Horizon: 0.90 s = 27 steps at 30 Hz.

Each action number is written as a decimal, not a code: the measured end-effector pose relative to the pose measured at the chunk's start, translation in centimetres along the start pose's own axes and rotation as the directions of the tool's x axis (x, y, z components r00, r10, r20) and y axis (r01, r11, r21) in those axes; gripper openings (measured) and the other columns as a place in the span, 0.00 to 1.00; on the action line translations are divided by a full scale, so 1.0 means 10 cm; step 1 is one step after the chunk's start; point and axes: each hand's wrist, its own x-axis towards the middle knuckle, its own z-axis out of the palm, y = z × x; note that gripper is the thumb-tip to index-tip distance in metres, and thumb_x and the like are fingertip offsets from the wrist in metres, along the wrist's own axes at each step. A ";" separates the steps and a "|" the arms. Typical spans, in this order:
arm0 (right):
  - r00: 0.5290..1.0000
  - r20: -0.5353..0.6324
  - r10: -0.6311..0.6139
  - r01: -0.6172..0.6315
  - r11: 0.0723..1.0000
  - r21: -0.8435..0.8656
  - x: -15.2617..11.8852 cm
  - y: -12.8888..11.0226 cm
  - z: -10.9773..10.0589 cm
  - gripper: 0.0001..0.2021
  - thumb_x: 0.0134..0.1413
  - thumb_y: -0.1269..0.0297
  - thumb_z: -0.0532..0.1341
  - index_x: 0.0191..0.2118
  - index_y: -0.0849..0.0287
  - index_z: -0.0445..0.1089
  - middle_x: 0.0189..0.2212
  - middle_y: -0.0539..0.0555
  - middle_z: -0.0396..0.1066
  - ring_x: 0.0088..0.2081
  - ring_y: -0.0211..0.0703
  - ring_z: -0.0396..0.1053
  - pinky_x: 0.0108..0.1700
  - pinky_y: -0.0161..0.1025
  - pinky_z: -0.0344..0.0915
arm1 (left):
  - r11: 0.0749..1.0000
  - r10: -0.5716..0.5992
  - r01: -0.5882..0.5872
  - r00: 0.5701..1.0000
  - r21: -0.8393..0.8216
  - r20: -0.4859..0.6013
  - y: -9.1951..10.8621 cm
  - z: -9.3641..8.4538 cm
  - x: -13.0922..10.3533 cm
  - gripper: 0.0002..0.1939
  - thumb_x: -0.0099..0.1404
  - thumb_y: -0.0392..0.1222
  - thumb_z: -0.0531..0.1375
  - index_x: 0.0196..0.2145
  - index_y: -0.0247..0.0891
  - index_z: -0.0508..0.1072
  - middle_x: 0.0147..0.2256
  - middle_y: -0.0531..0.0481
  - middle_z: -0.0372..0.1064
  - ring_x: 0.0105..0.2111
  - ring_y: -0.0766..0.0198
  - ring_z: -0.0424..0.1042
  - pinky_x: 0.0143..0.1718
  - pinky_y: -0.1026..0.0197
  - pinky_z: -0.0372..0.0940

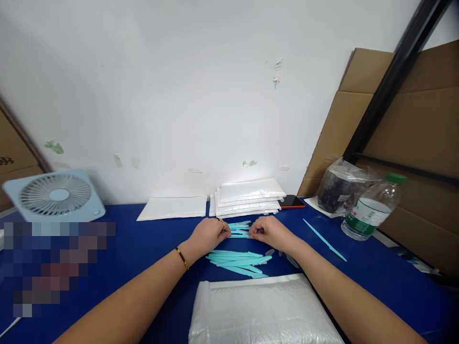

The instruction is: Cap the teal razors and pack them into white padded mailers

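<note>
Beyond the nearer pile, my left hand (211, 234) pinches the left ends of a small bunch of turquoise eyebrow razors (239, 229). At the right ends of the same bunch, the fingers of my right hand (270, 232) are closed too. Both hands rest low at the table, and the fingertips partly hide the razor ends. Closer to me lies a loose pile of similar turquoise razors (238, 262), several of them overlapping. Small clear plastic caps (292, 260) lie by my right wrist. One single razor (324, 240) lies slanted, apart on the right.
A silvery padded mailer (261, 310) lies in front of me on the blue table (143, 248). White mailers (247, 196) are stacked by the wall, with one flat mailer (174, 208) beside them. A phone (292, 201), bottle (371, 210), bagged dark container (335, 191) and fan (57, 195) stand around.
</note>
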 end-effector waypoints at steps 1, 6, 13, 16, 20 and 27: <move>1.000 -0.027 -0.002 0.002 1.000 -0.005 0.00 0.04 -0.03 0.07 0.47 0.67 0.59 0.30 0.57 0.75 0.29 0.52 0.73 0.30 0.39 0.68 0.32 0.33 0.61 | 1.000 -0.007 0.008 1.000 0.016 -0.029 0.01 -0.01 0.00 0.08 0.59 0.37 0.55 0.33 0.40 0.74 0.34 0.50 0.72 0.33 0.62 0.68 0.34 0.64 0.57; 0.998 -0.051 -0.030 0.027 0.998 -0.059 -0.05 0.25 -0.23 0.08 0.49 0.66 0.58 0.32 0.55 0.76 0.31 0.52 0.72 0.36 0.42 0.68 0.39 0.36 0.62 | 0.997 0.007 -0.007 1.000 -0.074 -0.006 0.12 -0.07 -0.03 0.08 0.59 0.41 0.55 0.33 0.41 0.74 0.33 0.51 0.71 0.32 0.64 0.68 0.33 0.65 0.58; 1.000 0.022 -0.019 0.023 0.981 -0.191 -0.03 0.22 -0.09 0.06 0.47 0.66 0.60 0.32 0.55 0.75 0.30 0.52 0.72 0.31 0.40 0.69 0.33 0.34 0.60 | 0.987 0.032 -0.007 0.988 -0.162 0.153 0.18 -0.04 -0.04 0.06 0.56 0.42 0.58 0.27 0.41 0.75 0.25 0.53 0.70 0.26 0.66 0.66 0.24 0.66 0.53; 1.000 -0.006 0.026 -0.027 0.987 -0.157 -0.03 0.19 -0.07 0.07 0.46 0.63 0.61 0.33 0.55 0.74 0.26 0.51 0.72 0.27 0.40 0.68 0.29 0.33 0.59 | 0.993 0.015 -0.005 0.996 -0.116 0.083 0.17 -0.04 -0.04 0.08 0.58 0.39 0.55 0.26 0.40 0.73 0.25 0.53 0.70 0.27 0.65 0.66 0.26 0.65 0.54; 0.998 -0.011 -0.056 0.055 0.996 -0.072 -0.06 0.22 -0.13 0.11 0.51 0.68 0.55 0.37 0.53 0.74 0.29 0.51 0.73 0.30 0.40 0.70 0.32 0.33 0.60 | 0.992 0.015 -0.002 0.995 -0.129 0.095 0.16 -0.05 -0.04 0.08 0.57 0.45 0.57 0.29 0.40 0.74 0.28 0.52 0.70 0.28 0.65 0.67 0.26 0.66 0.54; 0.995 0.090 -0.032 0.042 0.993 -0.114 -0.07 0.30 -0.17 0.06 0.45 0.67 0.60 0.29 0.55 0.76 0.29 0.51 0.72 0.27 0.37 0.68 0.29 0.31 0.59 | 0.988 0.003 0.015 0.993 -0.154 0.114 0.14 -0.02 -0.03 0.05 0.55 0.43 0.59 0.28 0.40 0.73 0.26 0.54 0.70 0.26 0.67 0.66 0.25 0.66 0.54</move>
